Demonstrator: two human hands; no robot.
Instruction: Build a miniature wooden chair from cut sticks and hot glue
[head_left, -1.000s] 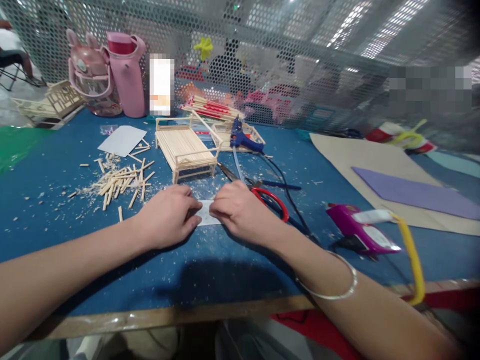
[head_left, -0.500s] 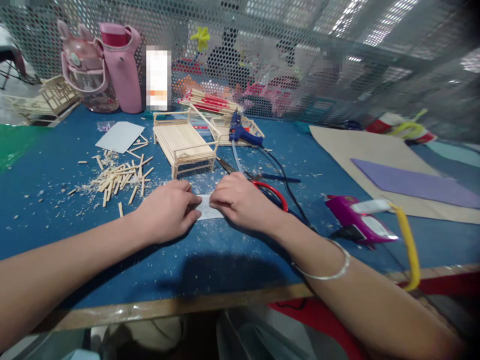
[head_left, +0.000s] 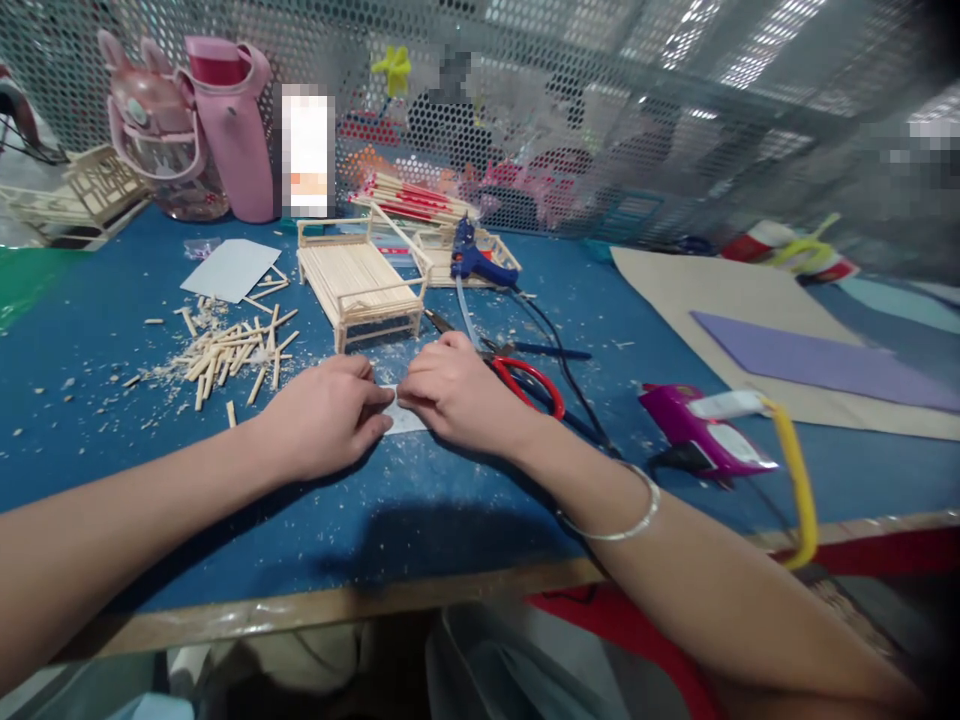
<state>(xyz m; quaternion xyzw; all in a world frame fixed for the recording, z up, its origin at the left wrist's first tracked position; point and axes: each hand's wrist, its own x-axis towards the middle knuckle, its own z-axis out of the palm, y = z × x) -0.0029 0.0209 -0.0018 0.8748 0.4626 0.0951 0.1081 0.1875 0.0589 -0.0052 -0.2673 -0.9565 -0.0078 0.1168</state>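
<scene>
From here, the small white paper strip (head_left: pixel 409 421) lies on the blue tabletop (head_left: pixel 322 535), its long axis seemingly crosswise between left hand (head_left: pixel 324 415) and right hand (head_left: pixel 466 395), both pinched closed on it, equally near.

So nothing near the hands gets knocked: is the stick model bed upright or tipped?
Upright: the stick model bed stands on its legs on the blue tabletop, slatted surface facing up, end rails rising above it.
</scene>
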